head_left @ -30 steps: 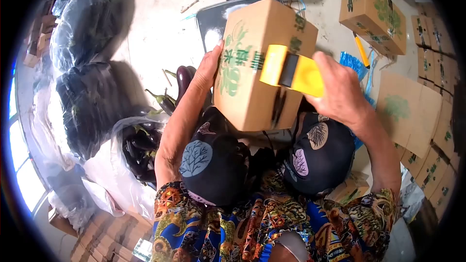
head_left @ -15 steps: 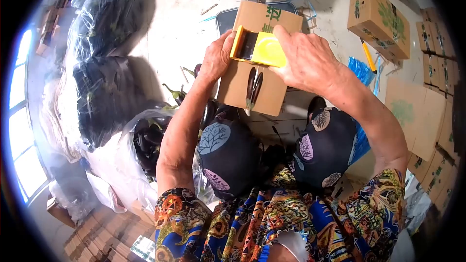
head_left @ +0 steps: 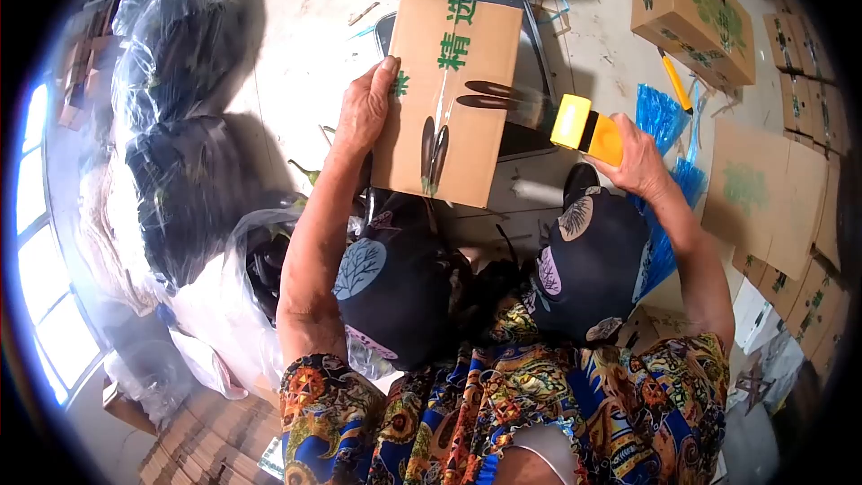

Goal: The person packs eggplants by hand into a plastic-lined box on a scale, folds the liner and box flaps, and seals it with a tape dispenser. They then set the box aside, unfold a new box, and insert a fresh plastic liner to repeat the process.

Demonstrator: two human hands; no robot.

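A brown cardboard box [head_left: 449, 108] with green lettering is in front of me, above a dark tray [head_left: 537, 45]. My left hand [head_left: 366, 106] grips its left edge. In my right hand [head_left: 636, 157] is a yellow tape dispenser [head_left: 582, 128], held off the box's right side. A strip of printed tape [head_left: 512, 101] with dark eggplant shapes stretches from the box's face to the dispenser. Another taped strip [head_left: 435, 148] with the same shapes runs lengthwise down the box.
Plastic bags of eggplants [head_left: 184, 189] stand on the left. At the right are a closed box [head_left: 696, 13], a yellow cutter [head_left: 675, 81], blue plastic [head_left: 660, 117] and flat cardboard [head_left: 763, 189]. Green-stemmed eggplants [head_left: 305, 171] lie near my left arm.
My right hand has moved right and down with the dispenser, drawing tape out from the box. My left hand has shifted slightly left, and the box now shows more of its face.
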